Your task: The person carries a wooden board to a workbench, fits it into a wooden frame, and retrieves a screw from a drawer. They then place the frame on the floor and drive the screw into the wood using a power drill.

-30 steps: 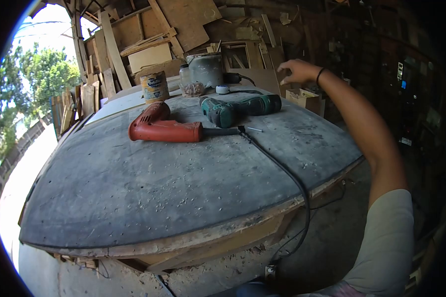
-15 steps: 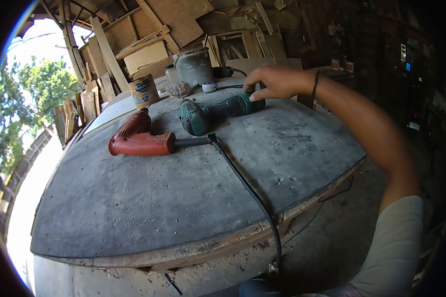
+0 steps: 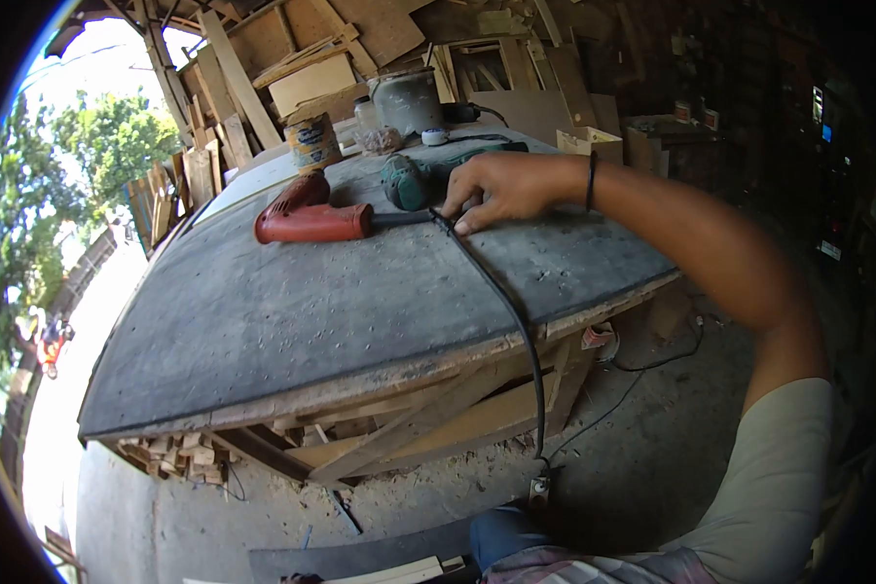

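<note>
My right hand (image 3: 501,190) reaches across from the right with its fingers curled. Thumb and index finger pinch at the black power cord (image 3: 492,274), close to where it leaves the red electric drill (image 3: 316,224). That drill lies on its side on the grey tabletop (image 3: 292,321), and its cord runs over the front edge to a socket (image 3: 539,489) near the floor. Just behind my hand rests a teal and black power tool (image 3: 406,182), its handle partly covered by my fingers and wrist. My left hand is out of sight.
At the back of the table stand a labelled tin (image 3: 313,144), a grey bucket (image 3: 409,102), a clear jar and a bag of small pieces (image 3: 378,140). Wood offcuts (image 3: 180,456) are stacked underneath. Boards lean on the far wall; another cord lies on the floor.
My right hand has left the teal tool's handle end and come nearer, down to the drill's cord. The view has tilted lower, showing more of the table's underside and the floor.
</note>
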The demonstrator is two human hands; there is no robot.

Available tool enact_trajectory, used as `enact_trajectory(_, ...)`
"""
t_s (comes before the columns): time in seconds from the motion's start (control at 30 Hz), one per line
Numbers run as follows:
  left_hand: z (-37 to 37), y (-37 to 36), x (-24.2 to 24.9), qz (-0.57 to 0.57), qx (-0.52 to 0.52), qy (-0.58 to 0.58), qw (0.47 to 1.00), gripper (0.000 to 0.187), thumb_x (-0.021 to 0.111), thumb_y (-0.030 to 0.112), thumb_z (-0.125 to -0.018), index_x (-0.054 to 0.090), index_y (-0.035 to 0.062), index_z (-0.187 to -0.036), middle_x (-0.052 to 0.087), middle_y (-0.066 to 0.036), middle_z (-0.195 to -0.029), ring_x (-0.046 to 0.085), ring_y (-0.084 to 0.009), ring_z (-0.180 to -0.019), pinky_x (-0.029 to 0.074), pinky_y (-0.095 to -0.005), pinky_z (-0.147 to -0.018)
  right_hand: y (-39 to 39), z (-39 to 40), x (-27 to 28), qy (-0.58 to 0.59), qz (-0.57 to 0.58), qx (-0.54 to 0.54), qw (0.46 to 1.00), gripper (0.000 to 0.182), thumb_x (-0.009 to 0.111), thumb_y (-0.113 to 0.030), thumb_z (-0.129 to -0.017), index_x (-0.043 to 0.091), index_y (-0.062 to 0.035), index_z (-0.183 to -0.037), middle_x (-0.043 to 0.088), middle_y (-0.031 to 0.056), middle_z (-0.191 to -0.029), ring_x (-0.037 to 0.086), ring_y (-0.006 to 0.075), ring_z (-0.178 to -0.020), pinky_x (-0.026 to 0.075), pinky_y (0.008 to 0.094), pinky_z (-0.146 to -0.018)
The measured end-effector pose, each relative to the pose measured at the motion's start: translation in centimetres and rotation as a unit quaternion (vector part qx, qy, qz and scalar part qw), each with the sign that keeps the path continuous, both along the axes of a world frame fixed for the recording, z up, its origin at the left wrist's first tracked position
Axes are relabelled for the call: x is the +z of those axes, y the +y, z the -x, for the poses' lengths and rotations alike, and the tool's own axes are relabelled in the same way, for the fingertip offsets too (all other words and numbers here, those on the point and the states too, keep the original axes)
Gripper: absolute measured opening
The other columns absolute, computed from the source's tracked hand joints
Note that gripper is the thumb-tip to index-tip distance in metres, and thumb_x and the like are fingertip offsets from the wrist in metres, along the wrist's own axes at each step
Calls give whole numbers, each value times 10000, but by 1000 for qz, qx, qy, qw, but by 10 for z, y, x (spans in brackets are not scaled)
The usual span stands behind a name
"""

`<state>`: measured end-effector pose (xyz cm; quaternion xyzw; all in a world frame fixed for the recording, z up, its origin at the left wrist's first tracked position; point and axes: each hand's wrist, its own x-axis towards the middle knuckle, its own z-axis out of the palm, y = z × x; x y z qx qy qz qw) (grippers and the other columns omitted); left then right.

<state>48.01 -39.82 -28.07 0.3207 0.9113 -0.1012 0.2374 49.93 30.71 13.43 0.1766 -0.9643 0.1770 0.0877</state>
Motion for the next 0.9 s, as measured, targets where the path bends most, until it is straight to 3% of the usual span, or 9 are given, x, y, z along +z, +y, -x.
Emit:
enact_trajectory(0.03,10,-13,-19,35,-21,-30,999,494,730,464,-704,640,136,-1063,637,-113,-1104,555,-313,-1078,460,-495,-861,3,2,-2,-9,0,12,1000,338,717,-224,-826,671,-31,-1100,649,107,-999,610,224,-926,480,333,-822)
enact_trajectory(0.23,-5,29,28,32,49,15,998,493,790,444,-604,646,160,-980,676,-100,-1030,612,-316,-1028,428,-543,-881,-4,-1,-11,175,-101,-20,979,161,652,-158,-849,669,0,-878,667,153,-800,636,281,-774,485,367,-747)
enact_trajectory(0.33,-4,35,36,-2,84,-8,996,408,757,350,-597,648,144,-932,688,-105,-900,650,-316,-893,456,-472,-848,14,-6,-4,263,-196,-9,945,222,597,-214,-910,577,4,-952,591,115,-953,564,223,-873,445,340,-822)
enact_trajectory(0.43,-5,23,30,-101,96,-22,990,384,770,281,-555,636,139,-887,674,-102,-909,626,-320,-945,439,-465,-853,4,-53,16,193,111,-107,969,299,490,-235,-980,581,-49,-1196,607,-2,-1018,526,90,-879,429,228,-791)
enact_trajectory(0.5,-8,31,44,-78,103,-38,991,413,776,271,-544,633,127,-904,667,-102,-897,621,-324,-935,444,-457,-826,-81,-104,-7,194,469,-168,845,343,511,-201,-972,530,-49,-1280,608,13,-1003,537,60,-799,445,196,-715)
enact_trajectory(0.53,-7,30,43,-79,110,-37,990,413,776,271,-544,633,127,-904,667,-102,-897,621,-324,-935,444,-457,-826,-100,-126,-8,138,421,-20,896,286,583,-161,-929,580,-30,-1183,640,76,-953,580,149,-773,489,301,-719)
enact_trajectory(0.6,-9,28,40,-81,93,-21,992,424,773,264,-538,633,121,-912,663,-105,-884,621,-327,-916,448,-450,-802,-141,-163,-36,122,336,63,932,233,598,-124,-918,616,-16,-1123,650,99,-911,591,163,-736,510,325,-692)
enact_trajectory(0.67,-13,27,42,-84,95,-19,992,422,771,262,-537,633,121,-910,663,-106,-880,622,-330,-909,450,-450,-794,-212,-177,-109,108,350,52,929,261,559,-87,-932,598,-10,-1179,632,80,-911,563,50,-675,484,186,-590)
enact_trajectory(0.9,-23,30,49,-79,85,-3,993,433,761,268,-522,636,112,-906,662,-118,-853,632,-340,-869,453,-449,-786,-324,-148,-365,-144,461,35,875,125,649,-34,-863,624,5,-979,687,66,-873,653,113,-825,514,250,-753)
